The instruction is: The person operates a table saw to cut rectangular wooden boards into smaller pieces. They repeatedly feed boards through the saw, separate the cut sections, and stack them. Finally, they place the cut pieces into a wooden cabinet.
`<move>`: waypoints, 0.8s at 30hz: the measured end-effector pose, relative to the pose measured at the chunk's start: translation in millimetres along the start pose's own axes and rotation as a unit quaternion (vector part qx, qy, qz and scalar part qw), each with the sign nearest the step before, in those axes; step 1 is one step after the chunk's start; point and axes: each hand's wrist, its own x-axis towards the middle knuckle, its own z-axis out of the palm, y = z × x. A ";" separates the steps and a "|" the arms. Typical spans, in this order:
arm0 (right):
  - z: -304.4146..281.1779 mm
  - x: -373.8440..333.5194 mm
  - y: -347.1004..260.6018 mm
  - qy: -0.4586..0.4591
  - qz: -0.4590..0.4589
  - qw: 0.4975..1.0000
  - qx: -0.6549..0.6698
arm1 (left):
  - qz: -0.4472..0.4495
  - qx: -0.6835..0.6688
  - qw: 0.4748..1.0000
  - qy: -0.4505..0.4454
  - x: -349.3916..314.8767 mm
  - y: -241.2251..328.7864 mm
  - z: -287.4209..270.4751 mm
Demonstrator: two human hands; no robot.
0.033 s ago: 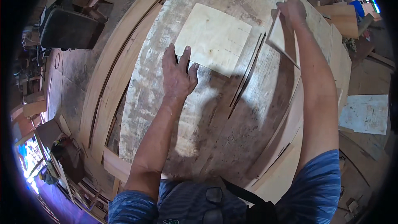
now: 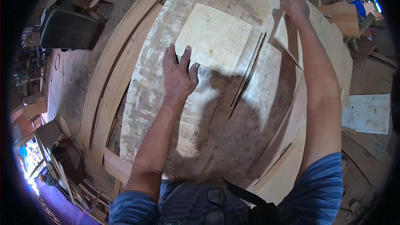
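Note:
A pale, nearly square plywood piece point(image 2: 214, 37) lies flat on a large worn wooden work surface point(image 2: 196, 121). My left hand point(image 2: 180, 75) rests at its near left edge, fingers spread and fingertips on it; a dark gap or shadow shows between two fingers. Farther right, my right hand point(image 2: 296, 8) grips the far edge of a second thin plywood piece point(image 2: 287, 37), which stands tilted above the surface. My forearm partly covers this piece, and the thumb's hold is hard to see.
Two thin dark strips point(image 2: 248, 75) lie between the plywood pieces. Long boards point(image 2: 118, 71) lean along the left side, near a black container point(image 2: 73, 29). More boards point(image 2: 279, 162) lie at the near right. A whitish panel point(image 2: 366, 114) is beyond my right arm.
My right hand has moved slightly right and away from me, and the plywood piece in it has shifted and tilted a little. My left hand stays in place.

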 end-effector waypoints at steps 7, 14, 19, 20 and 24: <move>-69.0 -12.2 49.5 0.032 -0.036 0.995 -0.088 | 0.005 -0.005 1.000 0.014 -2.6 0.5 -3.8; -204.4 -121.2 95.6 0.236 -0.019 0.972 0.001 | -0.005 -0.016 1.000 0.014 -3.8 6.7 -10.9; -388.5 -293.0 140.5 0.380 -0.154 0.899 0.155 | 0.025 -0.130 0.988 0.083 -8.3 0.2 13.5; -423.9 -339.0 127.3 0.362 -0.138 0.891 0.237 | 0.035 -0.110 0.990 0.086 -7.3 -7.4 14.6; -533.1 -555.1 111.6 0.357 -0.055 0.851 0.380 | -0.018 -0.371 0.922 0.110 3.9 -24.9 17.3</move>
